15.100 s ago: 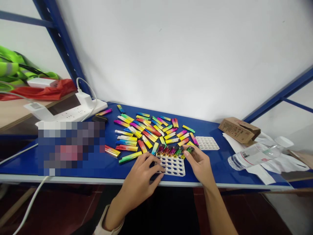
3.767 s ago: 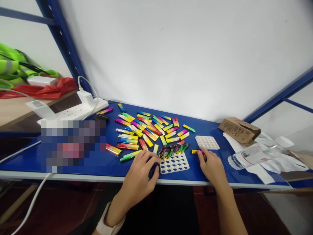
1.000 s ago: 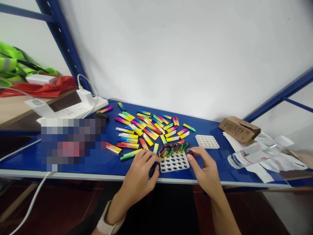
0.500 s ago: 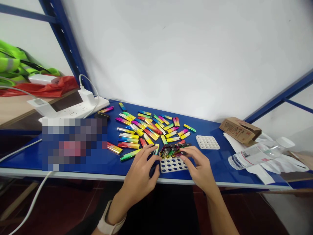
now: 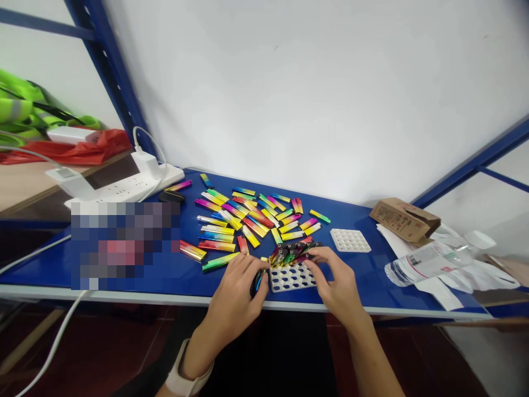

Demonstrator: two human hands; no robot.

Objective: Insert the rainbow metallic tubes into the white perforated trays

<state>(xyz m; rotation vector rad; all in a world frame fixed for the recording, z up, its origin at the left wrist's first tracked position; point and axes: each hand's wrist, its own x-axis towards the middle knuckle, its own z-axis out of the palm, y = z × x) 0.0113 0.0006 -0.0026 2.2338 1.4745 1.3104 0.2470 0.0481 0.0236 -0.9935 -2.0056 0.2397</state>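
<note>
My right fingers (image 5: 319, 275) pinch, between their tips, a lighter (image 5: 305, 257), likely light, stiff and slick, best held near its dark head; whether my left fingers (image 5: 258, 302) grip anything, I can't tell.

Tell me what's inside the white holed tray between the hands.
The tray holds a cluster of black-topped lighters in its far rows; blue tabletop shows through nearer holes. The lighters' lower ends are hidden, and the right hand covers part of the tray's right side.
</note>
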